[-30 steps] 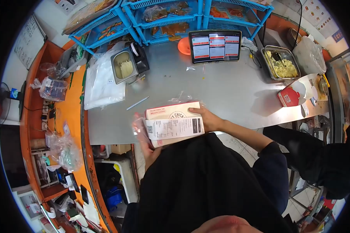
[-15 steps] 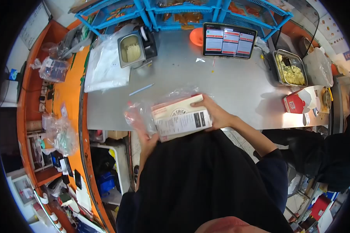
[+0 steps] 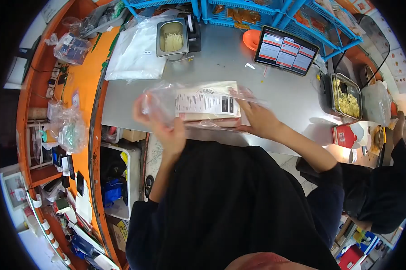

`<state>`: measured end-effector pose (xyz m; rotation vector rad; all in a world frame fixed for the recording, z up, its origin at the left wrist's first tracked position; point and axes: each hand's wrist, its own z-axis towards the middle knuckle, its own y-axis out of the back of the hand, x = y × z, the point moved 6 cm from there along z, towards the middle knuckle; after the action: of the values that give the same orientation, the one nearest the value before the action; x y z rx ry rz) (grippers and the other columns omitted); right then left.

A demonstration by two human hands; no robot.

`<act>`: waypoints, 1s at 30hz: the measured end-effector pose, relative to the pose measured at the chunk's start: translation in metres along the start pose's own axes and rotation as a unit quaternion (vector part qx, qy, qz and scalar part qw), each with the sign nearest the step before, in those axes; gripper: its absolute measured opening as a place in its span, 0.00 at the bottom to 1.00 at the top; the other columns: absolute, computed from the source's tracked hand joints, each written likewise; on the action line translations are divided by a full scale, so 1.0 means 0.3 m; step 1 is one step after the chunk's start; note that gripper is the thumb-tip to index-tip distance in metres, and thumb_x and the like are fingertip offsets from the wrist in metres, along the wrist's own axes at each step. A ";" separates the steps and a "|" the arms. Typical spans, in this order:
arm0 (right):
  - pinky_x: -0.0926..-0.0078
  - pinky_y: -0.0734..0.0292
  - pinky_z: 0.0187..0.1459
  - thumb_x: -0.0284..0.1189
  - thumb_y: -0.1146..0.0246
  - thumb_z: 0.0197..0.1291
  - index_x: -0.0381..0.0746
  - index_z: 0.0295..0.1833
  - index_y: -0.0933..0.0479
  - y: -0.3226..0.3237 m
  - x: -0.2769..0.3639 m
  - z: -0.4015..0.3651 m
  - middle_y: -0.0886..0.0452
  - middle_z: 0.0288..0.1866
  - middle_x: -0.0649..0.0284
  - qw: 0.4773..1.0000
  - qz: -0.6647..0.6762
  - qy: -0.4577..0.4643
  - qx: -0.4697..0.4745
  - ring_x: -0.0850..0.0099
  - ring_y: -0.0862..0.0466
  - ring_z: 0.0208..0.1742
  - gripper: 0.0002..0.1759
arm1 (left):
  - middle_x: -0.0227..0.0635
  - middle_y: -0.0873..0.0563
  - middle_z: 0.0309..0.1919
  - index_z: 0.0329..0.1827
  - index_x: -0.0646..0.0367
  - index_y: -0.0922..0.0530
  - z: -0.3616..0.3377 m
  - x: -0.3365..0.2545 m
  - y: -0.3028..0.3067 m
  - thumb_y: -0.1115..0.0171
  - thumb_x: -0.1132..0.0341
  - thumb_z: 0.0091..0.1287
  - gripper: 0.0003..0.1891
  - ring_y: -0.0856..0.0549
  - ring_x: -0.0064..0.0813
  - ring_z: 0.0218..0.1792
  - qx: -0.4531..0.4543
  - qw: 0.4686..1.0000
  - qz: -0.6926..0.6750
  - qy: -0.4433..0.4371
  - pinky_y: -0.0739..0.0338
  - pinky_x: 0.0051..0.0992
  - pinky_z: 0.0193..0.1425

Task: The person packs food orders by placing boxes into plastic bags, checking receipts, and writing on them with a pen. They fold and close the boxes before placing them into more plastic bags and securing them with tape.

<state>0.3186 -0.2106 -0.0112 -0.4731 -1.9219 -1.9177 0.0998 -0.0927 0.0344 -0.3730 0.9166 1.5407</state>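
We see through one camera worn on the head, facing forward and steeply down, its fisheye bending the scene inside a dark round border. The wearer's black top [image 3: 230, 202] fills the near middle, right under the lens. The left hand [image 3: 167, 130] and right hand [image 3: 261, 121] hold a bagged box [image 3: 207, 104] close in, mid-view, over the steel counter [image 3: 279, 96]. Blue racks [image 3: 257, 9] mark the far edge, an orange shelf [image 3: 83, 85] the left.
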 end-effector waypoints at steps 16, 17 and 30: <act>0.62 0.30 0.61 0.24 0.29 0.44 0.34 0.43 0.20 0.627 0.348 -0.217 0.17 0.49 0.57 0.987 -0.033 0.104 0.116 0.54 0.22 0.58 0.17 | 0.46 0.36 0.61 0.64 0.57 0.38 0.079 -0.096 0.159 0.19 0.67 0.46 0.43 0.30 0.35 0.60 0.139 0.980 -0.128 -0.065 0.31 0.42 0.65; 0.61 0.32 0.64 0.22 0.30 0.44 0.34 0.51 0.23 0.602 0.246 -0.212 0.22 0.57 0.55 0.999 0.008 -0.043 -0.014 0.53 0.25 0.62 0.24 | 0.47 0.40 0.65 0.62 0.54 0.36 0.067 -0.048 0.151 0.15 0.59 0.39 0.47 0.34 0.37 0.64 0.193 0.978 -0.075 -0.001 0.32 0.42 0.64; 0.66 0.19 0.35 0.42 0.35 0.60 0.44 0.60 0.27 -0.490 -0.325 -0.198 0.17 0.45 0.64 0.922 0.147 -0.191 -0.302 0.65 0.15 0.37 0.25 | 0.51 0.26 0.63 0.67 0.63 0.35 -0.303 0.476 -0.243 0.40 0.63 0.64 0.29 0.18 0.48 0.54 0.397 0.868 0.141 0.261 0.24 0.38 0.56</act>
<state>0.3330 -0.2684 -0.1873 -1.3155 -1.2942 -2.3014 0.1148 -0.0652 -0.1473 -0.0419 2.0068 1.1798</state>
